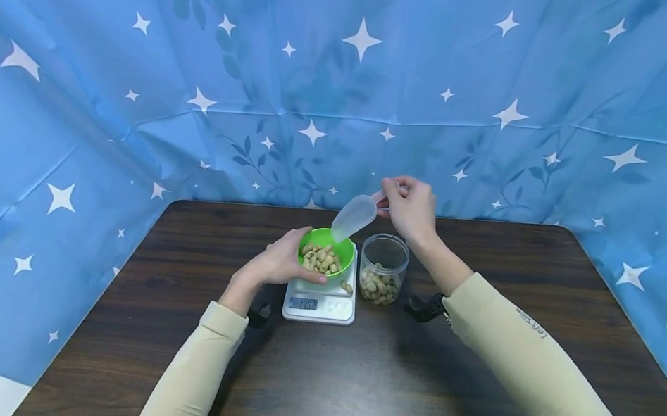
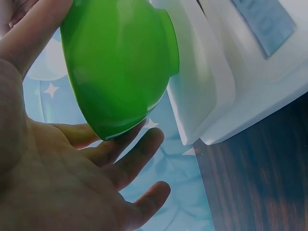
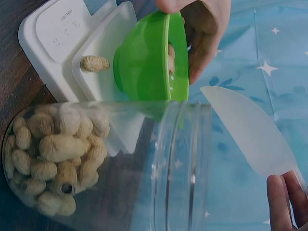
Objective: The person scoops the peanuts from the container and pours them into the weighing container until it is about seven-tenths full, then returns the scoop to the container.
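Note:
My left hand [image 1: 286,259] holds the rim of a green bowl [image 2: 115,62] between thumb and fingers. Peanuts in their shells [image 1: 321,259] lie in the bowl, which is over the plate of a white kitchen scale [image 1: 319,308]. The scale's display appears to read 1363, any decimal point being too small to tell. Above the bowl's far right side, my right hand [image 1: 411,208] grips a translucent white scoop [image 3: 250,130] by its handle. The scoop's tip points down toward the bowl, and no peanuts show in it.
A clear open jar [image 1: 384,265], partly filled with peanuts, stands right of the scale. One loose peanut [image 3: 95,63] lies on the scale plate beside the bowl. A blue star-patterned cloth [image 1: 351,82] hangs behind the dark wooden table [image 1: 359,389].

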`<state>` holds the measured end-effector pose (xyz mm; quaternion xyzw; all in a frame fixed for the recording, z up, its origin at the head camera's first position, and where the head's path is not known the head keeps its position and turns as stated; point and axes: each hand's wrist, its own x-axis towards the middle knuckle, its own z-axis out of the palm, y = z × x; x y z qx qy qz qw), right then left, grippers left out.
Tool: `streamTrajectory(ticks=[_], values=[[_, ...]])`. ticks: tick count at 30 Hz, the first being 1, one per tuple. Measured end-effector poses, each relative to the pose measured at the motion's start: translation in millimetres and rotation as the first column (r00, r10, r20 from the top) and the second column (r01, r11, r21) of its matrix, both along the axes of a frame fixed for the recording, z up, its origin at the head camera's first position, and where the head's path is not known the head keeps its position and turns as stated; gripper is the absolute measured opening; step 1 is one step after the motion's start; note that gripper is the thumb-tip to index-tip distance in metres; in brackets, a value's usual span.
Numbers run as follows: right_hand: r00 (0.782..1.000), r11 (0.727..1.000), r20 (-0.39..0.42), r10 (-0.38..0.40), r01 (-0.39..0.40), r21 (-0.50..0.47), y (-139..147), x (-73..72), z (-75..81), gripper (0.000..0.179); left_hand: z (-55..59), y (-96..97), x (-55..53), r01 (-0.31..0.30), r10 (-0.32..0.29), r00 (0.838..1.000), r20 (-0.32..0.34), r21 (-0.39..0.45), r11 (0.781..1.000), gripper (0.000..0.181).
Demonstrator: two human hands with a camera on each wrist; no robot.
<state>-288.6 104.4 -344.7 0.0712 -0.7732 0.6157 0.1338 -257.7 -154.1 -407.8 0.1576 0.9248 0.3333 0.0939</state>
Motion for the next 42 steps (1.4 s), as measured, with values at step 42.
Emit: streamTrajectory(ticks=[42], values=[[0.955,0.901,-0.291,0.061,0.073,0.427,48.1,18.2,4.3,0.021,13.5,75.2,4.9,0.125,-0.153,0.955,-0.255,-0.125,0.984,0.095]])
